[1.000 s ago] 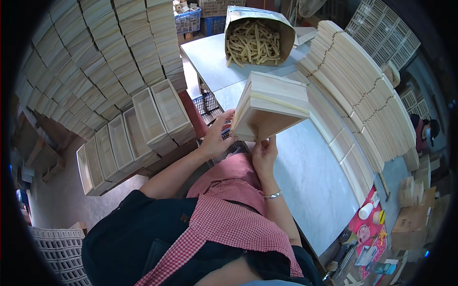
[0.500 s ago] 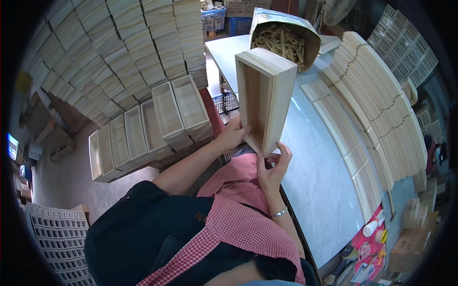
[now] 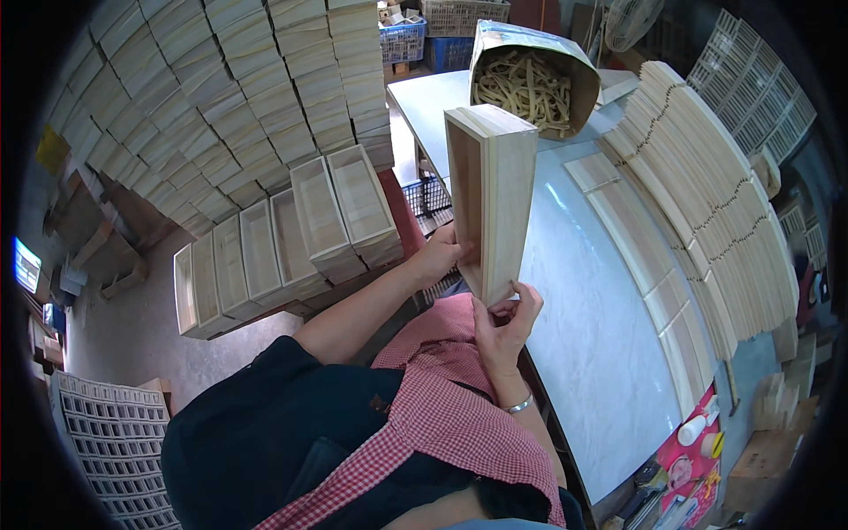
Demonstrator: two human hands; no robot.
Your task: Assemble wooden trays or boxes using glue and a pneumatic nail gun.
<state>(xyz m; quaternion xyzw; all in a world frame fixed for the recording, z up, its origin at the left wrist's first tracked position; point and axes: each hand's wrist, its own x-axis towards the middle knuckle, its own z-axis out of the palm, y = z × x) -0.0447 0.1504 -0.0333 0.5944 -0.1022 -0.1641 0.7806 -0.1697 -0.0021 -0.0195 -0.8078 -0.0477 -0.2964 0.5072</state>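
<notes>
A long, shallow wooden box [image 3: 509, 212] stands on end between my hands, its open side facing left. My left hand [image 3: 438, 254] is closed on the box's left side near the lower end, with some fingers hidden. My right hand [image 3: 506, 332] grips the bottom corner nearest me, thumb and fingers bent around it. Similar open wooden boxes [image 3: 315, 212] lie in a row to the left of my hands.
Wooden boxes are piled in a tall stack [image 3: 212, 97] at the far left. On the white table [image 3: 592, 353] lie flat wooden strips [image 3: 649, 265], rows of stacked slats [image 3: 707, 194] and a carton [image 3: 579, 84] of thin wood pieces. Glue bottles [image 3: 692, 430] sit at the near right.
The box has turned slightly between my hands, so its open side shows less and its outer side shows more. Both hands have kept their hold.
</notes>
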